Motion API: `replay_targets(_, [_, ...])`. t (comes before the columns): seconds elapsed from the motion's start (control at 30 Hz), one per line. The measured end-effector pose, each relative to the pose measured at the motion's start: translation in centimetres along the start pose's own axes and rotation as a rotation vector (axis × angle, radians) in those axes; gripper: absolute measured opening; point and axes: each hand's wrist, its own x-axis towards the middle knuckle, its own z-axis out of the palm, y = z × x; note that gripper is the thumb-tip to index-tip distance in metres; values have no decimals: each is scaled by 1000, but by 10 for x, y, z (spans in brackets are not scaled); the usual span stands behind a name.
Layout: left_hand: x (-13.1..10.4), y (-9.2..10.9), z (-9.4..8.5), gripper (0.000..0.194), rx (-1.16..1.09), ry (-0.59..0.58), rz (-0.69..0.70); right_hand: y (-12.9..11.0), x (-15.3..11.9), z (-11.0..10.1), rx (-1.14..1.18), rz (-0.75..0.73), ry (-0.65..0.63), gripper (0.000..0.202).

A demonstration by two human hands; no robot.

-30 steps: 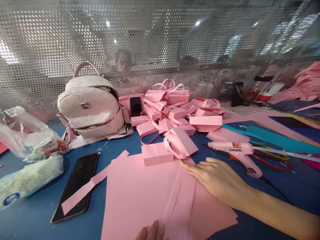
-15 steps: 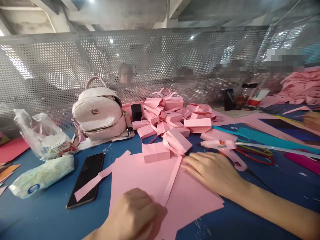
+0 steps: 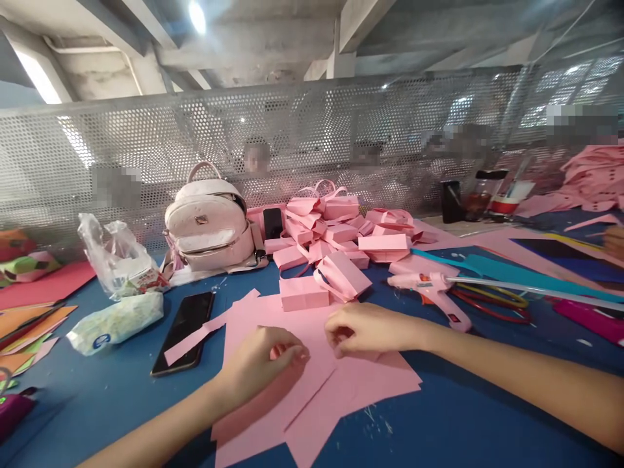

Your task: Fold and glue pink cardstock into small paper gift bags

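My left hand (image 3: 260, 364) is over the left part of the pink paper sheets (image 3: 312, 396), its fingers curled and thumb and fingertips close together. Opposite it, my right hand (image 3: 363, 330) also has its fingers bent in, low over the paper's upper right. Whatever the fingertips of either hand hold, if anything, blends with the pink paper. A thin dark slanting line, like a paper edge, shows on the sheets below the hands. Just behind them sit a folded pink paper box (image 3: 305, 294) and another pink box with a strap (image 3: 346, 276).
Beyond lies a heap of pink paper boxes (image 3: 324, 224). A pink glue gun (image 3: 431, 286) rests at right by teal paper (image 3: 511, 273). Leftward are a phone (image 3: 188, 325) with a pink strip (image 3: 195, 341) over it, a tissue pack (image 3: 117, 322), a plastic bag (image 3: 114, 253) and a backpack (image 3: 209, 224).
My left hand has moved up and forward, and my right hand has drawn leftward and curled its fingers. The pink strip between them no longer shows plainly. The view has tilted up and shifted left.
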Motion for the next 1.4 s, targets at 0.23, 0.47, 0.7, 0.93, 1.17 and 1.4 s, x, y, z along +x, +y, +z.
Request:
replay_targets(0.23, [3,10,0,29,102,26,1,-26,1,4,117,29,125,5])
replay_targets(0.47, [7,16,-4,25,186,135,-2,-43,0,7,28,12,319,12])
replay_targets(0.7, [-14,21,-11,17,309,190,39,-36,-14,1,2,24,388,10])
replay_targets(0.93, [-28,19,-15,16,386,192,40,-19,-26,-8,81,74,389,11])
replay_targets(1.17, [-34,3,-18,17,369,230,4,-2,-19,-16,144,51,459,15])
replay_targets(1.4, [-25,15,-15,19,278,242,50,-36,-10,5,121,-62,388,9])
